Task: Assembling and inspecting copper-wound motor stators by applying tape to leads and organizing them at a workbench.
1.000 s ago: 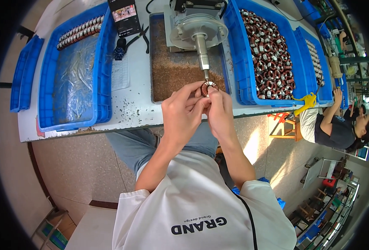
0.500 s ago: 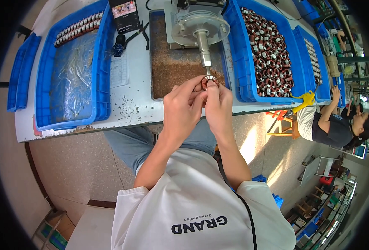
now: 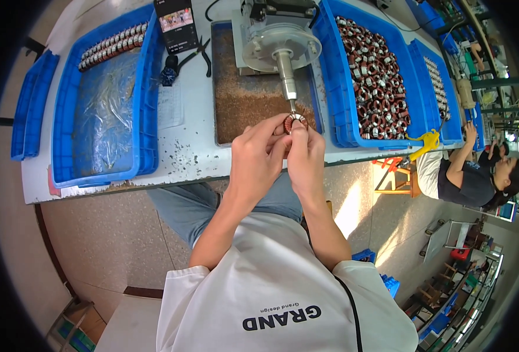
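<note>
Between my two hands I hold a toroidal coil (image 3: 295, 120), a small ring wound with reddish-brown copper wire. My left hand (image 3: 256, 154) pinches its left side, fingers curled. My right hand (image 3: 306, 154) grips it from the right, the thumb lying over its near face. Just above the coil is the thin tip of a metal spindle (image 3: 287, 76), which sticks out of a machine with a clear round guard (image 3: 280, 46). Whether tip and coil touch I cannot tell. Beneath lies a shallow tray (image 3: 227, 111) strewn with brown scraps.
On the right a blue bin (image 3: 343, 126) is heaped with similar coils; a yellow object (image 3: 428, 142) hangs by its corner. The left blue bin (image 3: 145, 117) holds rows of coils and plastic film. Pliers (image 3: 205, 58), a watch (image 3: 168, 73) and a phone (image 3: 177, 26) lie between. A co-worker (image 3: 476, 176) sits far right.
The coil sits slightly lower in the picture, a little further from the machine's guard. Both hands keep their grip on it. The view has shifted slightly.
</note>
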Demonstrator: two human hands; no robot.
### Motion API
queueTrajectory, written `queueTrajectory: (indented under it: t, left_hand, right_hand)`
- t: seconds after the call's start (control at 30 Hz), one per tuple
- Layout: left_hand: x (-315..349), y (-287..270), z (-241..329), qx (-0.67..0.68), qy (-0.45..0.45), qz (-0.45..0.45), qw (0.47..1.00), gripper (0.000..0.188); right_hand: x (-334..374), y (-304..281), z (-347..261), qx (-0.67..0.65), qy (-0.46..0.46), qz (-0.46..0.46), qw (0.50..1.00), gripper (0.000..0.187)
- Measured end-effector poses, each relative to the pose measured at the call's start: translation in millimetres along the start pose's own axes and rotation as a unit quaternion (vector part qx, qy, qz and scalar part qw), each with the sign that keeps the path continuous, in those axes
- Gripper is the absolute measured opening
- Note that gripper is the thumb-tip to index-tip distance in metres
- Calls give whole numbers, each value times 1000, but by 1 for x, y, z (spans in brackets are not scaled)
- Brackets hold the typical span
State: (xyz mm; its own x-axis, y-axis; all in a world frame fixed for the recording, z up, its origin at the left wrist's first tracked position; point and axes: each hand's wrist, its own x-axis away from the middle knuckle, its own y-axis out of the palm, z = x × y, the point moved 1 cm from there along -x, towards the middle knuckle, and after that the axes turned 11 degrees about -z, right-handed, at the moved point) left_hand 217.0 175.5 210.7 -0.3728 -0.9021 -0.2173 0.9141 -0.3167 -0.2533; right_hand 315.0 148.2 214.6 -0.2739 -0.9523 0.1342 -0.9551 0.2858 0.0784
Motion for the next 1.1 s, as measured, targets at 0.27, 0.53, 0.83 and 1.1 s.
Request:
queueTrajectory:
  t: [0.27,0.53,0.83,1.1]
  left_hand:
    - [2,-1,0,1,18,4,1000,34]
    - [0,-1,-5,29,5,-6,1000,33]
    - [-3,-2,-6,18,9,-4,1000,30]
    - [3,0,1,-6,22,9,1000,28]
  right_hand:
    - [2,-2,8,0,-4,0,1000,31]
    - [0,4,-2,-48,6,0,999,31]
    - [-4,-1,1,-33,5,-34,999,30]
    - [1,-6,5,-24,9,-28,999,29]
